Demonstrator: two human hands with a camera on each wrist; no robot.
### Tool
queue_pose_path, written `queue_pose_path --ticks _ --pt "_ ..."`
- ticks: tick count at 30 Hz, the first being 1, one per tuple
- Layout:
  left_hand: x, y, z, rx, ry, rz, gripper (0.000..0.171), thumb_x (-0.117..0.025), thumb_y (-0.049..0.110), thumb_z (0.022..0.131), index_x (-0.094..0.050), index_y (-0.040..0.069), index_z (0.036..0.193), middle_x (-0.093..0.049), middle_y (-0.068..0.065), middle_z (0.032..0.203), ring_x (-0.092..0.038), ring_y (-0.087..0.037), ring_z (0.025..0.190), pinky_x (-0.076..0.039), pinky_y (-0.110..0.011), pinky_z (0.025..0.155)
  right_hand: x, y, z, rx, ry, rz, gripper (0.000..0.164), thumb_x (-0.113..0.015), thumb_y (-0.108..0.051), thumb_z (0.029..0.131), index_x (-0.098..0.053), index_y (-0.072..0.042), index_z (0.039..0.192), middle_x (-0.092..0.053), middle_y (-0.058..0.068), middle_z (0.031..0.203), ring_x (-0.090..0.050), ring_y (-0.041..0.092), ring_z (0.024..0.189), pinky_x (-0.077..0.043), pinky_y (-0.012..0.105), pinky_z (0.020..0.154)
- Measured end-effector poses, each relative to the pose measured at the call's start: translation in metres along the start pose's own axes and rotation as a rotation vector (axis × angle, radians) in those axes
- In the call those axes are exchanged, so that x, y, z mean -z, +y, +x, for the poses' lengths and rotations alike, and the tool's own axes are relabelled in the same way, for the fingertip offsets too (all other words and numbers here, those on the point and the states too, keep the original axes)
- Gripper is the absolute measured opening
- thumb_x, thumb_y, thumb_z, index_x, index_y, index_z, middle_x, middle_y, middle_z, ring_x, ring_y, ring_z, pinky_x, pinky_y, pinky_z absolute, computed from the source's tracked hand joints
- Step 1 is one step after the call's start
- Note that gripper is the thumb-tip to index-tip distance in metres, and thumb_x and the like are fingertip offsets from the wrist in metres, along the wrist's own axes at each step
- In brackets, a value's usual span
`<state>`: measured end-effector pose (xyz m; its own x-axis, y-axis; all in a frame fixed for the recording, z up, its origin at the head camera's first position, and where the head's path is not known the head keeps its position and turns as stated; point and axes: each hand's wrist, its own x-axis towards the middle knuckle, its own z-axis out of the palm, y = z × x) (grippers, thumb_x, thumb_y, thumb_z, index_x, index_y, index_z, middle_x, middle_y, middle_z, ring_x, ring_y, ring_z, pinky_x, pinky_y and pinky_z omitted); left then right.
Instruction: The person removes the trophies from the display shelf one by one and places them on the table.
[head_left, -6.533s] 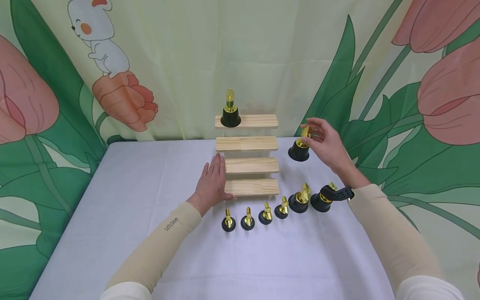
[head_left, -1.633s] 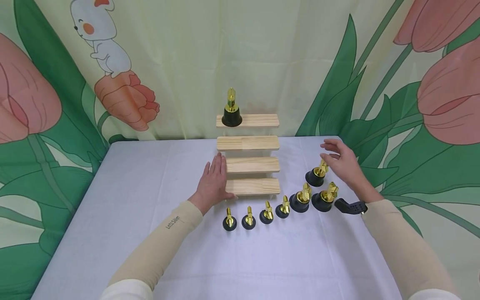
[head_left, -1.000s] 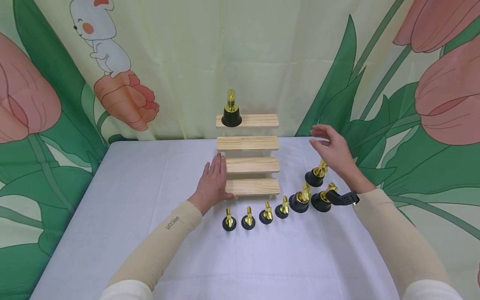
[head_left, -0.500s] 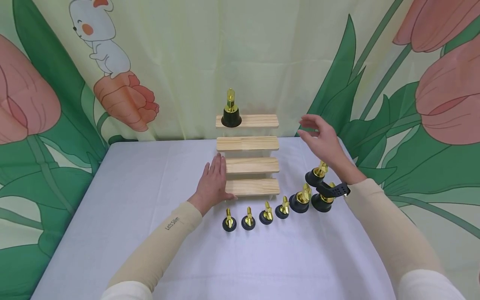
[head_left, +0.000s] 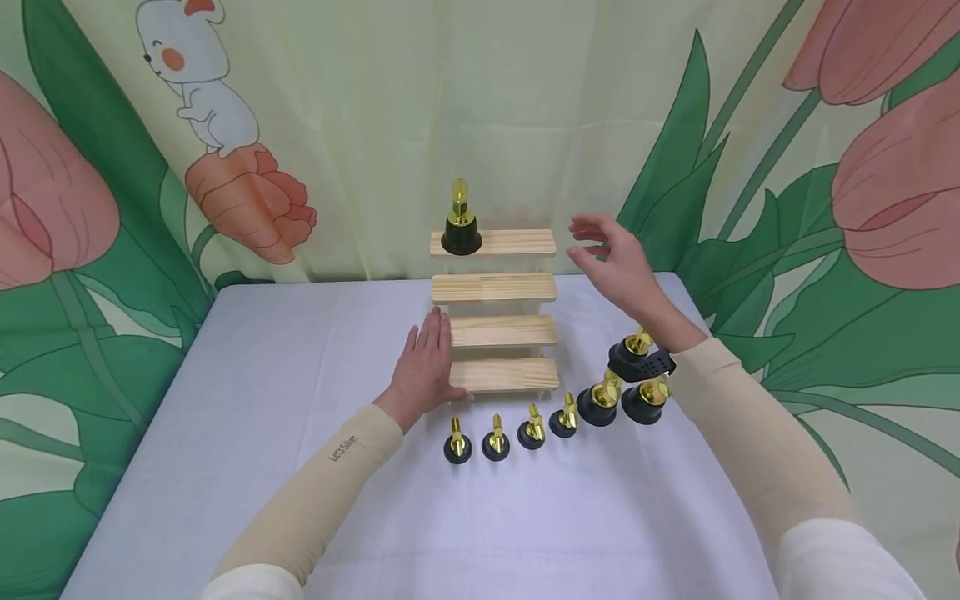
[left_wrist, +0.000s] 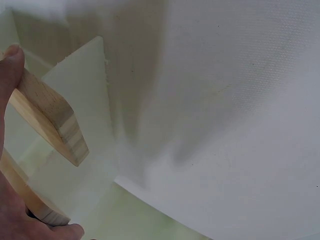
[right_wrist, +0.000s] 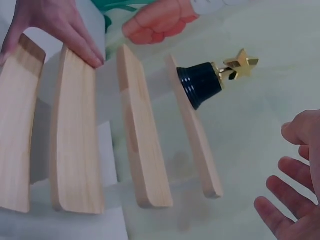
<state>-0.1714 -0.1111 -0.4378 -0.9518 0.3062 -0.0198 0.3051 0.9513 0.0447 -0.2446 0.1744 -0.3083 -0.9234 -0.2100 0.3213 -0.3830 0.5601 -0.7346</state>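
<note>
A wooden four-tier display rack [head_left: 517, 332] stands at the back middle of the table. On its top tier, toward the left end, sits a star trophy [head_left: 461, 233] with a black base and gold star. My left hand [head_left: 422, 367] rests along the left ends of the lower tiers, fingers straight and thumb near the lowest board; its fingertips also show on the boards [left_wrist: 75, 145] in the left wrist view. My right hand [head_left: 618, 267] is in the air right of the top tier, fingers apart and loosely bent, holding nothing. The right wrist view shows it apart from the trophy [right_wrist: 200, 85].
Several small trophies [head_left: 496, 442] stand in a row before the rack. Larger ones, including a trophy [head_left: 598, 404], stand at the right, and another trophy [head_left: 633, 343] is partly covered by my right wristband [head_left: 645, 364]. A printed curtain [head_left: 360, 150] hangs behind the table.
Earlier my right hand held a large trophy at the back right; it now stands nearer the other large ones. Released, the right hand has moved left toward the top tier. My left hand stays put.
</note>
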Motion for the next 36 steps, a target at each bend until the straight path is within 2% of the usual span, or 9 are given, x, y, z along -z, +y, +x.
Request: queue_pose_path --ticks 10,18,24,29,36 --pt "0.0 0.001 -0.003 -0.016 0.02 0.006 0.139 -0.08 0.069 0.066 -0.007 -0.01 0.154 -0.008 -0.03 0.163 -0.016 -0.037 0.153 -0.021 -0.05 0.123 -0.013 -0.011 0.011 0.025 -0.02 0.05 0.044 -0.062 -0.016 0.097 -0.05 -0.005 0.138 -0.057 0.017 0.135 -0.053 0.028 0.128 -0.045 0.047 0.108" --pt "-0.002 -0.002 -0.001 -0.006 0.009 0.018 0.14 -0.078 0.07 0.067 -0.005 -0.009 0.155 -0.006 -0.029 0.164 -0.014 -0.036 0.154 -0.019 -0.05 0.124 -0.021 -0.021 0.022 0.064 -0.026 0.072 0.045 -0.064 -0.016 0.096 -0.052 -0.006 0.138 -0.058 0.013 0.134 -0.055 0.025 0.127 -0.047 0.044 0.107" --pt "-0.001 0.0 -0.002 -0.003 0.015 0.021 0.138 -0.078 0.07 0.067 -0.007 -0.009 0.155 -0.007 -0.029 0.163 -0.015 -0.036 0.153 -0.02 -0.049 0.124 -0.031 -0.032 0.03 0.059 -0.032 0.069 0.046 -0.065 -0.017 0.095 -0.051 -0.007 0.138 -0.058 0.011 0.134 -0.055 0.024 0.126 -0.047 0.042 0.107" --pt "-0.003 -0.001 -0.001 0.006 0.009 0.023 0.138 -0.078 0.07 0.067 -0.007 -0.009 0.155 -0.007 -0.029 0.164 -0.015 -0.036 0.154 -0.02 -0.049 0.124 -0.04 -0.038 0.038 0.055 -0.042 0.121 0.046 -0.066 -0.017 0.095 -0.051 -0.006 0.137 -0.058 0.013 0.135 -0.055 0.029 0.127 -0.047 0.043 0.107" --pt "-0.002 -0.001 -0.001 -0.015 0.028 0.022 0.139 -0.079 0.069 0.066 -0.008 -0.011 0.154 -0.01 -0.03 0.163 -0.017 -0.037 0.153 -0.022 -0.051 0.123 -0.049 -0.045 0.046 0.056 -0.055 0.158 0.047 -0.066 -0.015 0.095 -0.05 -0.008 0.138 -0.057 0.01 0.137 -0.055 0.025 0.127 -0.046 0.04 0.107"
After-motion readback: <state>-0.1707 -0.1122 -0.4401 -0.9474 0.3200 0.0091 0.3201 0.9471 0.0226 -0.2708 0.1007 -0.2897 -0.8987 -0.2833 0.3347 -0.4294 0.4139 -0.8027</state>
